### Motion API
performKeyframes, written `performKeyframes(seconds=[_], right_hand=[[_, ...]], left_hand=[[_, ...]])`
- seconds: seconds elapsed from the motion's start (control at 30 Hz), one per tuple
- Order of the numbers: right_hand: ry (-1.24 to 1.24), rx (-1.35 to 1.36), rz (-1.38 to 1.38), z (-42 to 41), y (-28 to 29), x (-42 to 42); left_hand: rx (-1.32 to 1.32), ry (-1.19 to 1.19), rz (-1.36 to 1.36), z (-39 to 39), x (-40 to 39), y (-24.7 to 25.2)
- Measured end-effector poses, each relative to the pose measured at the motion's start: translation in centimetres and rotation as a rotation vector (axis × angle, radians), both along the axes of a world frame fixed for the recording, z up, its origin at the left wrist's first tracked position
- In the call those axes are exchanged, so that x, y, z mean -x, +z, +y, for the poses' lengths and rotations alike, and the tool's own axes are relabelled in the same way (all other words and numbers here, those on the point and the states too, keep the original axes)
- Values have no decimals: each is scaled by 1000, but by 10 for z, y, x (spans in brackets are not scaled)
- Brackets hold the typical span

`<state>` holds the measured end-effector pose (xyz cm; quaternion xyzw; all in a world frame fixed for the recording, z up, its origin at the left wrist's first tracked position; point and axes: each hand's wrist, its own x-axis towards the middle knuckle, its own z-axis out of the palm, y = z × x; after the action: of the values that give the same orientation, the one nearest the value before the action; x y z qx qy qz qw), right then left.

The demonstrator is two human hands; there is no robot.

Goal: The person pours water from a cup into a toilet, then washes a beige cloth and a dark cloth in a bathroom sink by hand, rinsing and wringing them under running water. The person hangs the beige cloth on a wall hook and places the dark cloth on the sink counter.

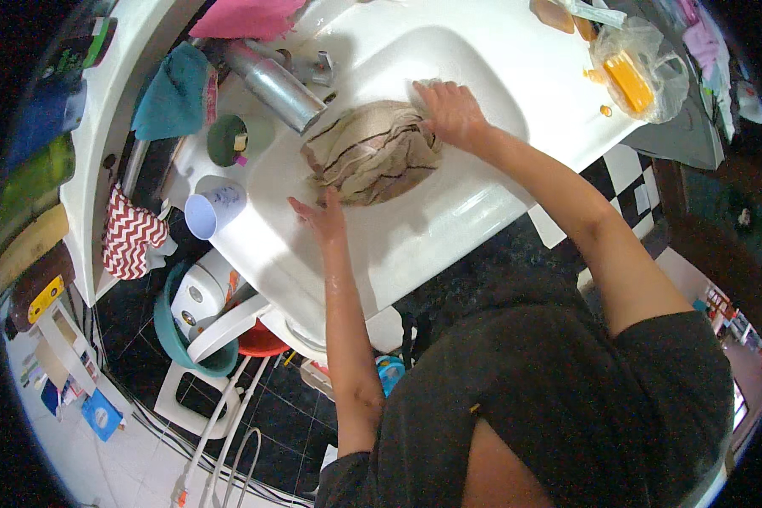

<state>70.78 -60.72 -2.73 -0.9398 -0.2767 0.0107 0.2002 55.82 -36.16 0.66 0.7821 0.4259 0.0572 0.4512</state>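
Note:
A crumpled beige cloth with dark stripes (374, 152) lies bunched in a white sink basin (419, 241). My left hand (320, 216) is at the cloth's lower left edge, fingers apart and nothing gripped. At the cloth's upper right is my right hand (451, 111), palm down with spread fingers; something whitish, perhaps suds, shows by its fingertips. Whether that hand touches the cloth is hard to tell. A silvery cylinder (286, 92) reaches over the basin's left side, beside a metal faucet part (322, 68).
Left of the basin stand a pale blue cup (213, 209) and a round dark green container (227, 141). Teal cloth (171, 95) and pink cloth (247, 16) hang nearby. At right, a yellow-orange bar (628, 79) lies in clear plastic. A teal tub (165, 324) is below.

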Motion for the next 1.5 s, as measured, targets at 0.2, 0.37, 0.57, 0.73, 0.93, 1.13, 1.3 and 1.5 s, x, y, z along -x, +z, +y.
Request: performKeyframes(seconds=[0.2,0.37,0.57,0.73,0.93,1.13,1.3,1.5], right_hand=[[425,129,119,45,-33,29],[418,217,80,71,-58,1],[382,223,300,71,-43,-5],[369,405,0,18,-13,30],[438,-125,329,91,4,91],[711,-530,240,116,131,158],[375,-319,582,126,94,118],[-62,-460,596,123,65,71]], left_hand=[[-803,-1064,153,-22,-36,-24],[-1066,-1071,273,-22,-62,-66],[-672,-1014,341,-18,-66,-62],[207,-330,-1,-5,-12,-54],[1676,402,-217,-10,54,-11],[1527,128,-575,-17,37,17],[1293,254,-560,-43,-2,20],[1516,29,-548,-23,-20,-9]])
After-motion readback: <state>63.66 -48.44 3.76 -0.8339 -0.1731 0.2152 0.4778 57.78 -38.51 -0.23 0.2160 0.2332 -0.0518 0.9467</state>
